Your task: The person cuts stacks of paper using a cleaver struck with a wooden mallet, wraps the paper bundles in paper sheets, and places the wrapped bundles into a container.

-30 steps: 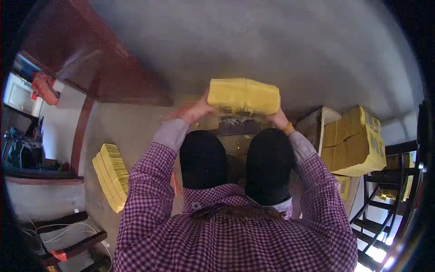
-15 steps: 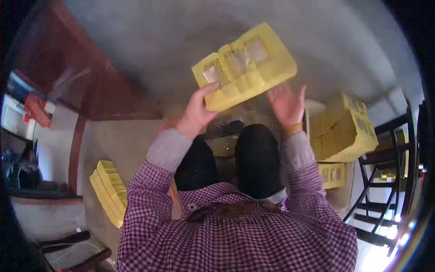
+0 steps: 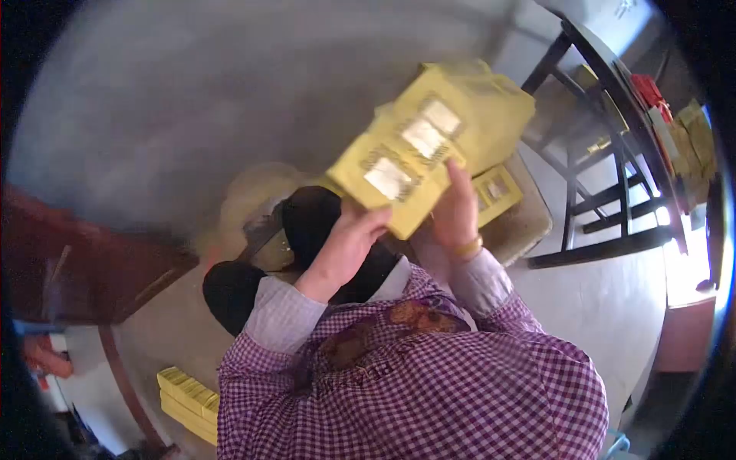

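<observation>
Between my hands is a yellow paper bundle (image 3: 400, 162), its face printed with dark patterns around pale, silvery rectangles. My left hand (image 3: 345, 249) grips its near lower corner, thumb on top. On the right long edge, my right hand (image 3: 458, 207) has its thumb over the face and its other fingers hidden beneath. Just beyond the bundle, a larger yellow paper stack (image 3: 502, 115) is partly covered by it. Another printed yellow bundle (image 3: 497, 192) lies near my right hand on a pale, round-cornered surface (image 3: 529, 218).
Several yellow bundles (image 3: 188, 402) are stacked on the floor at lower left. A dark table frame (image 3: 590, 207) with crossbars stands at right, with a red packet (image 3: 650, 93) at its top. Dark red wooden furniture (image 3: 84, 261) is at left. My knees (image 3: 307, 226) are below the hands.
My view and body have turned right, toward the larger stack. The bundle has moved over beside that stack. My right hand, open and off the bundle before, now grips its edge.
</observation>
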The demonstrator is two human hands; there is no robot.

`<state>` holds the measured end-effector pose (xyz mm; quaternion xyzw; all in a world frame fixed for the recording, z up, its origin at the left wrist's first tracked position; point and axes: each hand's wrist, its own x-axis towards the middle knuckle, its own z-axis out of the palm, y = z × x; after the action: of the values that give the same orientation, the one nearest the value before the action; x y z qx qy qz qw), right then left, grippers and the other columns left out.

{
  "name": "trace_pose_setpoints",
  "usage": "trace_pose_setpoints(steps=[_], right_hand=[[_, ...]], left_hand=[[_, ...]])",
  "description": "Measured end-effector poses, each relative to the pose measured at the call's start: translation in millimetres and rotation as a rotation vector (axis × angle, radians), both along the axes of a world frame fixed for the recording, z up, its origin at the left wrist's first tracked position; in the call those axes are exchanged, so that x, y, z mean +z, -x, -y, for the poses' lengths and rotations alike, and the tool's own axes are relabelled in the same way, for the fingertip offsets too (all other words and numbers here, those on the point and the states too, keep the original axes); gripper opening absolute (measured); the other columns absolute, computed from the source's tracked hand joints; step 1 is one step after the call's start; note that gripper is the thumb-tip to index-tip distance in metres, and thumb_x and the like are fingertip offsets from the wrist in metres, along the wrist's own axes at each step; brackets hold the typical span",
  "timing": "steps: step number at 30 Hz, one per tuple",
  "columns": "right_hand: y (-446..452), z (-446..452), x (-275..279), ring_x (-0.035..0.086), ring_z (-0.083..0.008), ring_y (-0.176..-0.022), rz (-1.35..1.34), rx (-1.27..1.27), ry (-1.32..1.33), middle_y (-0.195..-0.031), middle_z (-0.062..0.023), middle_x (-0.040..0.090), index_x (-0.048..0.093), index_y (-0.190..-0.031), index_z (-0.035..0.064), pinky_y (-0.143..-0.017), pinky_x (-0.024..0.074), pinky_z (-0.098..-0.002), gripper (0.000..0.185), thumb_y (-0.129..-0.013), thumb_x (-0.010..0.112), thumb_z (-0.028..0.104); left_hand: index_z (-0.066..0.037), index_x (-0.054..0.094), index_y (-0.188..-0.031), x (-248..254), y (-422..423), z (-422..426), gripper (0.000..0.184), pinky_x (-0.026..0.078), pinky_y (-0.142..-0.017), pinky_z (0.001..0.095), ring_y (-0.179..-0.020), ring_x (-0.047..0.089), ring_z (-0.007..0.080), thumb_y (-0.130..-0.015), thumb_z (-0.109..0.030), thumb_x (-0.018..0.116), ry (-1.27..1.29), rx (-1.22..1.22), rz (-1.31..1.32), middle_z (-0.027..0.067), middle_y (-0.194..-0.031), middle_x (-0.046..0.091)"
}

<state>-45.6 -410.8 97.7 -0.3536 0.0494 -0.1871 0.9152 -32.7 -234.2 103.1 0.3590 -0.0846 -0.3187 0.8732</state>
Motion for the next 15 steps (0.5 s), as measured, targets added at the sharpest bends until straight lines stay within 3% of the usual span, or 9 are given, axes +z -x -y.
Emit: trace_pose_setpoints(steps=[1,3,4,7,10,15], right_hand=[[13.5,18.7,-2.2,0.050,-0.0221,-0.109,0.002,-0.026,0.025,-0.119,-0.0110,0.051,0.042,-0.122,0.0034,-0.093,0.0411,-0.0364,0.039,-0.088,0.051,0.023],[43.7,33.3,20.0,0.049,-0.0245,-0.112,-0.078,-0.205,0.057,-0.123,-0.0129,0.049,0.039,-0.126,-0.0012,-0.095,0.0391,-0.0370,0.043,-0.092,0.043,0.025],[51.5,60.1,1.2,0.049,-0.0252,-0.112,-0.109,-0.254,0.063,-0.123,-0.0129,0.049,0.039,-0.126,-0.0008,-0.096,0.0383,-0.0374,0.044,-0.092,0.043,0.026],[73.3,133.8,-57.4,0.048,-0.0269,-0.113,-0.110,-0.268,-0.020,-0.123,-0.0136,0.050,0.040,-0.127,0.0001,-0.097,0.0365,-0.0386,0.045,-0.092,0.040,0.030],[91.6,201.9,-120.5,0.050,-0.0261,-0.111,-0.179,-0.300,-0.036,-0.122,-0.0117,0.051,0.041,-0.127,0.0020,-0.097,0.0373,-0.0380,0.047,-0.091,0.043,0.032],[84.4,255.8,-187.7,0.050,-0.0277,-0.111,-0.233,-0.287,-0.097,-0.123,-0.0128,0.052,0.042,-0.127,0.0018,-0.097,0.0384,-0.0406,0.047,-0.091,0.041,0.033]], left_hand=[[-0.001,0.034,-0.129,-4.1,6.2,-2.1,0.049,0.036,-0.097,0.0358,-0.117,0.044,0.0230,-0.085,-0.012,0.055,0.001,-0.013,-0.003,0.0112,-0.127,0.042],[-0.002,0.037,-0.126,-19.1,9.5,-14.8,0.044,0.036,-0.097,0.0348,-0.115,0.045,0.0243,-0.087,-0.012,0.052,-0.460,-0.060,0.250,0.0125,-0.124,0.043],[-0.002,0.040,-0.122,-27.8,8.7,-27.3,0.038,0.038,-0.094,0.0328,-0.111,0.048,0.0238,-0.087,-0.013,0.051,-0.502,-0.047,0.296,0.0134,-0.120,0.046],[-0.002,0.048,-0.113,-24.5,13.4,-63.2,0.027,0.044,-0.080,0.0270,-0.091,0.058,0.0172,-0.088,-0.013,0.051,-0.491,-0.018,0.107,0.0099,-0.100,0.057],[-0.002,0.050,-0.108,-23.9,26.7,-80.0,0.021,0.045,-0.075,0.0261,-0.082,0.058,0.0150,-0.090,-0.013,0.048,-0.646,0.074,0.221,0.0082,-0.092,0.060],[-0.003,0.053,-0.097,-51.1,34.1,-87.0,0.013,0.044,-0.070,0.0245,-0.077,0.057,0.0130,-0.091,-0.012,0.045,-0.724,0.080,0.108,0.0056,-0.084,0.060]])
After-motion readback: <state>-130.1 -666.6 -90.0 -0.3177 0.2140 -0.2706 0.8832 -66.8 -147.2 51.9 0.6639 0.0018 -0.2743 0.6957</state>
